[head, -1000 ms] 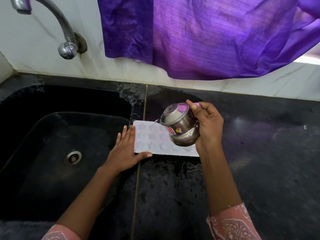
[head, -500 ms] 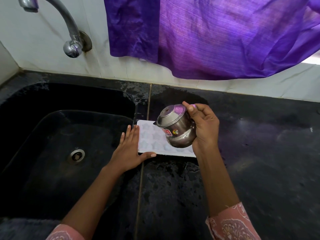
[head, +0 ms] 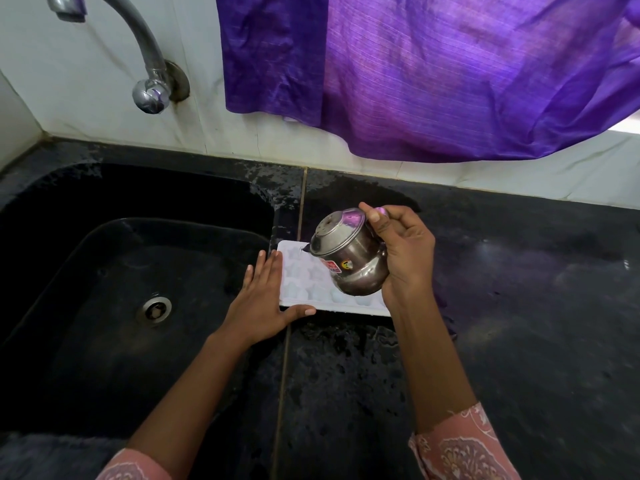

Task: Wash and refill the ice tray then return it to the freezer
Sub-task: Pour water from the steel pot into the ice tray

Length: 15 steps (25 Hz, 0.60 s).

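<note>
Refill step | ice tray (head: 301,284) lay on bench (head: 519,323) by sink (head: 104,271) | right hand (head: 407,254) gripped tipped steel pot (head: 349,263) over it | left hand (head: 259,306) lay flat, open, against its edge | slow pouring looked best

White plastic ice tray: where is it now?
Head view: the white plastic ice tray lies on the black stone counter right of the black sink, left hand flat on its left end, the right hand holding a tilted steel pot over it.
</note>
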Motion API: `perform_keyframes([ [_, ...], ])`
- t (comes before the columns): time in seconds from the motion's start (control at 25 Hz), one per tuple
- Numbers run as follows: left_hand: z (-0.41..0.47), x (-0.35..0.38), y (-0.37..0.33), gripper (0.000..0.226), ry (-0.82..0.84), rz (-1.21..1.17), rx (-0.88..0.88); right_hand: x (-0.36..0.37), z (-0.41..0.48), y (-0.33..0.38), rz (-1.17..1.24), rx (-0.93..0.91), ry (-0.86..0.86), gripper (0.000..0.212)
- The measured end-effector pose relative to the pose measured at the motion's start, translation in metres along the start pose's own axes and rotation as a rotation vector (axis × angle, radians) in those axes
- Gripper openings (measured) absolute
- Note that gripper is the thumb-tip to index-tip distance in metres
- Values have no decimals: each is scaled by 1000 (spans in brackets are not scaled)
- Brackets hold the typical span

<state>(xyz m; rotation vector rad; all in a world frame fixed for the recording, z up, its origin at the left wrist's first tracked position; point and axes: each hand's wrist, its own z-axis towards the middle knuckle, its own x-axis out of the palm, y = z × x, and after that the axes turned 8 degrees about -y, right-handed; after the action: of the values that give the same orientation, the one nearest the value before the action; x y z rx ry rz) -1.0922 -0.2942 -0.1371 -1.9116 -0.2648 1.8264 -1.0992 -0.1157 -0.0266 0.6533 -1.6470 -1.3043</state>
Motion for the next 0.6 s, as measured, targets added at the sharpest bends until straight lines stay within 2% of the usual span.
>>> perform_keyframes([
  [0.6, 1, 0, 1, 142, 4, 1, -2, 2, -1, 6, -26, -43, 32, 14],
])
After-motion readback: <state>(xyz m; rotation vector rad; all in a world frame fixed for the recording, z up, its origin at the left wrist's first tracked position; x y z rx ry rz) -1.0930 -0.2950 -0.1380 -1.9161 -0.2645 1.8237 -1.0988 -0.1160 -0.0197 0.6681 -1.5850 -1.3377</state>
